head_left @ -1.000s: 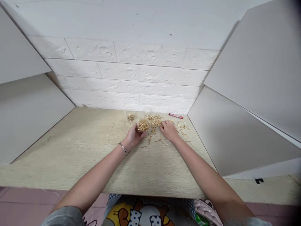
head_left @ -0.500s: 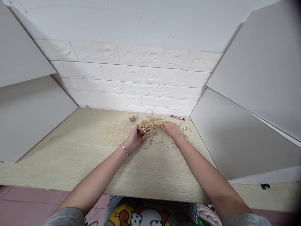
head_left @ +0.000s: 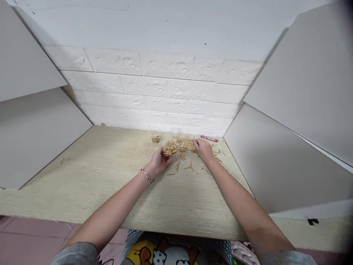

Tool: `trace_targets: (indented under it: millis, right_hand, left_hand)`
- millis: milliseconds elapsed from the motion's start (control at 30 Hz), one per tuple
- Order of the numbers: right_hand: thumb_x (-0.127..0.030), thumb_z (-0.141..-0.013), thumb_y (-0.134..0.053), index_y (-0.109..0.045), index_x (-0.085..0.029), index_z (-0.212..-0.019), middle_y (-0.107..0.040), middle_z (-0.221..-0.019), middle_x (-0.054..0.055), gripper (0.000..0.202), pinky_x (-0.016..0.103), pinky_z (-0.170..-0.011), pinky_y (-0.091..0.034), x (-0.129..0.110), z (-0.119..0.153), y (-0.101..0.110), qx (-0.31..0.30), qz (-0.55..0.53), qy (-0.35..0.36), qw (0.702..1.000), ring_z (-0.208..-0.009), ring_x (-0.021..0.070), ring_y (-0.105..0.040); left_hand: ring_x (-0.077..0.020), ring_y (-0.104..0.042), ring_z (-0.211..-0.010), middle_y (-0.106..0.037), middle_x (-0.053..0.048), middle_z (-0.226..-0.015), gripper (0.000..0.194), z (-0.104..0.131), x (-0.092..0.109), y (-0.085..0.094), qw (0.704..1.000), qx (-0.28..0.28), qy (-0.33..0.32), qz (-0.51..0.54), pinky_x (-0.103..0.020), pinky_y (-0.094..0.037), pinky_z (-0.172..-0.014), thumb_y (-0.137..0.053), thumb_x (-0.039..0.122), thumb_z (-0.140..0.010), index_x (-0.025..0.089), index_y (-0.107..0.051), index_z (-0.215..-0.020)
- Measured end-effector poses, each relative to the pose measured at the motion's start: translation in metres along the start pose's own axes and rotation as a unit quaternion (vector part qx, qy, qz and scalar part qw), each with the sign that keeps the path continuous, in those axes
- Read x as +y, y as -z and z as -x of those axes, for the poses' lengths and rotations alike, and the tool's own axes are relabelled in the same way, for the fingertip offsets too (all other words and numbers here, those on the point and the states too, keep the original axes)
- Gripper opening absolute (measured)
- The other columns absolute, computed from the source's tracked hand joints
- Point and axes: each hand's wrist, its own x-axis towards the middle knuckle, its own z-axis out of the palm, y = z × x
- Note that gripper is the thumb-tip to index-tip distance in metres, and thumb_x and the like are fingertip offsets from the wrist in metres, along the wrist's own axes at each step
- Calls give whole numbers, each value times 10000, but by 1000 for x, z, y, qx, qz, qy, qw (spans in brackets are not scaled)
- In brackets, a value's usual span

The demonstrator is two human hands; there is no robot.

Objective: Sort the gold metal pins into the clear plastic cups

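In the head view my left hand (head_left: 160, 161) curls around the side of a small clear round tub filled with thin gold-coloured metal sticks (head_left: 171, 148). The tub is tilted slightly toward me. To its right lies a loose pile of the same sticks (head_left: 186, 145) on the table. At the pile's right edge my right hand (head_left: 203, 148) is closed in a pinch. A thin tip shows above its fingertips and looks like one of the gold sticks; the fingers hide the rest.
Behind the left hand stands another clear tub with small gold pieces (head_left: 156, 139). A red pen-like tube (head_left: 209, 138) lies near the wall (head_left: 154, 86). Scattered sticks (head_left: 189, 166) lie in front of the pile. Grey panels (head_left: 278, 154) flank the wooden table (head_left: 104, 165).
My right hand has shifted slightly right and back, its wrist more raised, uncovering more of the pile. My left hand keeps the tub in the same place.
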Motion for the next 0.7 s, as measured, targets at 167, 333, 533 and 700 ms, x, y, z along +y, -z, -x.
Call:
trace_targets:
  millis: [167,333,533,700]
  right_hand:
    - [-407,-840,-399,-370,-194,-498,-389,-450,-32,403,248,-497,-226,-7,-6,8,100,-182,-58,976,-458,105,-321]
    - [-437,-806,-420,-283,-198,-484,-264,-443,-59,424,240,-461,-206,-45,-13,28,145,-366,-111,912,-453,85,-255]
    - [-474,-782,-462,-331,-200,-512,-307,-457,-61,406,222,-424,-241,-100,-26,40,124,-567,-141,802,-428,76,-292]
    - [-501,-773,-472,-373,-200,-546,-353,-472,-59,390,211,-400,-270,-126,-30,24,123,-648,-166,733,-411,70,-314]
  left_hand:
    - [-79,-546,-503,-585,-22,-655,194,1,0,-1,1000,-4,-3,-9,-180,-507,-472,-394,233,-863,120,-551,-879]
    - [-78,-551,-514,-600,-29,-685,201,1,-1,-1,1000,-6,-8,-16,-179,-505,-478,-392,240,-866,120,-553,-866]
    - [-83,-575,-561,-617,-33,-742,207,2,-2,-2,1000,-18,-9,-21,-177,-506,-487,-397,238,-868,119,-566,-883]
    - [-82,-565,-567,-614,-36,-734,222,5,-3,-3,999,-37,-1,-12,-173,-504,-498,-395,261,-873,129,-571,-905]
